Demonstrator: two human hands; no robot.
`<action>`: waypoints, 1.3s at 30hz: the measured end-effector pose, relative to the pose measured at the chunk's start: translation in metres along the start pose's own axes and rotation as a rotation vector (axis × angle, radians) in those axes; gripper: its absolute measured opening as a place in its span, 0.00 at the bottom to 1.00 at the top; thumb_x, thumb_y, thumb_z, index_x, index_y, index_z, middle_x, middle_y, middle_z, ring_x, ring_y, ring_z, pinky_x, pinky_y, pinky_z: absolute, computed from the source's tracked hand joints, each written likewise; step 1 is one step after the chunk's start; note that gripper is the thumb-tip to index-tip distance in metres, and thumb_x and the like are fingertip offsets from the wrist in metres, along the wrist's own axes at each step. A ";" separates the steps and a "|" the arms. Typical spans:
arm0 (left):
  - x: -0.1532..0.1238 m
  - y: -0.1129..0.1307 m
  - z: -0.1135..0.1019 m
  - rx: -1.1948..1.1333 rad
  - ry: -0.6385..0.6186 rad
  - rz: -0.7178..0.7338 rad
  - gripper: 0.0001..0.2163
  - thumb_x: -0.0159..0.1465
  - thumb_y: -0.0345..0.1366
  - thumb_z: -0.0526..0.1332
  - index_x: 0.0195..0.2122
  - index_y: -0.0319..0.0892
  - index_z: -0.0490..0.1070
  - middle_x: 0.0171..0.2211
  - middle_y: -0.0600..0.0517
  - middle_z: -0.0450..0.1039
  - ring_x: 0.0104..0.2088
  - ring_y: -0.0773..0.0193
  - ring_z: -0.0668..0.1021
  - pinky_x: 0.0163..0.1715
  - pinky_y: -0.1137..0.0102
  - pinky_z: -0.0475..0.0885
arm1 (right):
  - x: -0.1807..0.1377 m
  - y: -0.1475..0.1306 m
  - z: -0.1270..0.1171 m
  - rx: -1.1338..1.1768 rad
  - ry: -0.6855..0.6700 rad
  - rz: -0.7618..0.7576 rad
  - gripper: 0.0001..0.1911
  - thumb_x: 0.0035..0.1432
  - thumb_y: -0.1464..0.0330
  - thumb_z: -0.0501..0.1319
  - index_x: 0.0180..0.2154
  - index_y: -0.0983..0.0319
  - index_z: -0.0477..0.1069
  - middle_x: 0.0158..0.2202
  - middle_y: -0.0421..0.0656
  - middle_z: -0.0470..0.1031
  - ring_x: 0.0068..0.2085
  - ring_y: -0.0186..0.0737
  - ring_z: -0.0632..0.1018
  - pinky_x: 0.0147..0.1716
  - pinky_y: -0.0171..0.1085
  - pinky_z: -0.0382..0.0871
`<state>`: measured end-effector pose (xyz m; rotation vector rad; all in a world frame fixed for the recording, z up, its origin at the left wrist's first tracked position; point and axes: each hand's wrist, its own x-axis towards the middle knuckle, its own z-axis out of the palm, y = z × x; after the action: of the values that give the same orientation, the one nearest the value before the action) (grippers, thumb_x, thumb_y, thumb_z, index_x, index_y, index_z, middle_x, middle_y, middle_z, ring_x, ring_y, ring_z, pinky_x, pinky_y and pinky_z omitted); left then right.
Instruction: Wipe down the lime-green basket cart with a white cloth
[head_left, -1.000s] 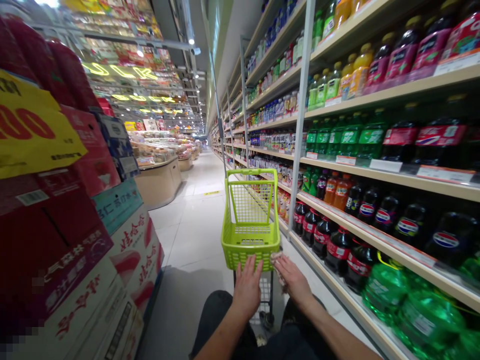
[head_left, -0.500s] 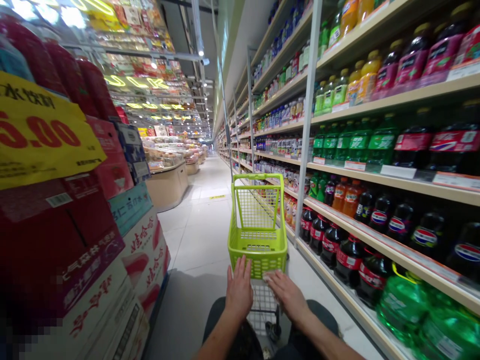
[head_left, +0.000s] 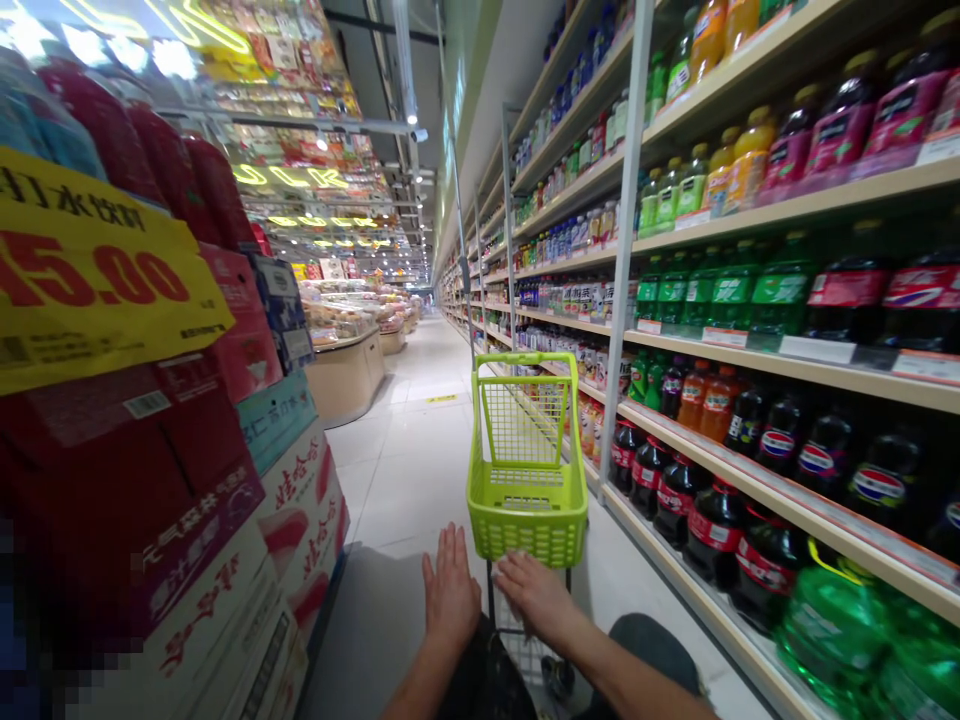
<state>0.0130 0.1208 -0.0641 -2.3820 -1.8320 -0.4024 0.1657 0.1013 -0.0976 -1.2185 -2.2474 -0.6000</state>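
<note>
A lime-green shopping cart (head_left: 527, 545) with a plastic basket stands in the aisle just ahead of me; no goods show inside its basket. My left hand (head_left: 451, 590) is held out to the left of the basket's near end, fingers stretched, holding nothing. Close below the basket's near wall is my right hand (head_left: 536, 595), its fingers extended and nothing visible in them. Whether its fingertips touch the basket I cannot tell. My knees and dark trousers show beneath my forearms, and a cart wheel (head_left: 557, 677) is visible between them.
Shelves (head_left: 705, 420) of bottled drinks line the right side. To the left rises a stack of drink cartons (head_left: 300, 520) under a yellow price sign (head_left: 105, 270). Farther on stands a rounded wooden display counter (head_left: 345, 380). The pale tiled floor (head_left: 397, 460) runs down the aisle.
My left hand has moved left, away from the front of the basket. My right hand has shifted slightly left and lower relative to the cart. The view has turned a little left.
</note>
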 end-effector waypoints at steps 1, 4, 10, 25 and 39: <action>0.001 -0.001 0.001 -0.008 0.012 -0.005 0.31 0.51 0.23 0.47 0.59 0.33 0.48 0.62 0.44 0.46 0.61 0.58 0.51 0.58 0.54 0.48 | 0.007 -0.001 -0.005 0.000 0.021 -0.011 0.13 0.57 0.70 0.55 0.45 0.58 0.69 0.46 0.41 0.73 0.49 0.42 0.71 0.46 0.42 0.68; 0.005 -0.001 0.003 -0.030 0.031 -0.035 0.30 0.52 0.24 0.47 0.59 0.33 0.48 0.61 0.42 0.47 0.61 0.58 0.52 0.57 0.54 0.49 | 0.040 -0.003 -0.027 -0.004 0.111 -0.034 0.17 0.59 0.71 0.52 0.50 0.59 0.65 0.53 0.43 0.67 0.56 0.42 0.63 0.52 0.44 0.62; 0.006 -0.008 0.002 -0.018 0.053 -0.029 0.31 0.52 0.24 0.48 0.59 0.34 0.47 0.61 0.43 0.46 0.61 0.59 0.51 0.57 0.55 0.49 | 0.035 0.001 -0.012 -0.008 0.104 -0.002 0.14 0.57 0.70 0.55 0.46 0.60 0.69 0.47 0.42 0.72 0.51 0.42 0.69 0.49 0.43 0.65; 0.036 0.017 -0.023 -0.020 -0.035 0.165 0.32 0.51 0.25 0.47 0.60 0.35 0.46 0.62 0.46 0.44 0.62 0.60 0.48 0.59 0.58 0.47 | 0.034 0.028 -0.026 -0.060 0.167 0.101 0.19 0.57 0.74 0.53 0.52 0.60 0.63 0.52 0.47 0.67 0.55 0.43 0.65 0.49 0.47 0.64; 0.038 0.028 -0.025 0.020 -0.145 0.270 0.36 0.48 0.26 0.47 0.61 0.38 0.42 0.63 0.50 0.40 0.62 0.60 0.45 0.58 0.54 0.43 | -0.036 0.096 -0.065 -0.103 0.133 0.357 0.24 0.53 0.77 0.50 0.51 0.59 0.63 0.50 0.47 0.69 0.51 0.43 0.69 0.47 0.48 0.65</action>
<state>0.0457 0.1424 -0.0281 -2.6575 -1.5239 -0.1878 0.2795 0.0881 -0.0569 -1.5376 -1.8493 -0.6389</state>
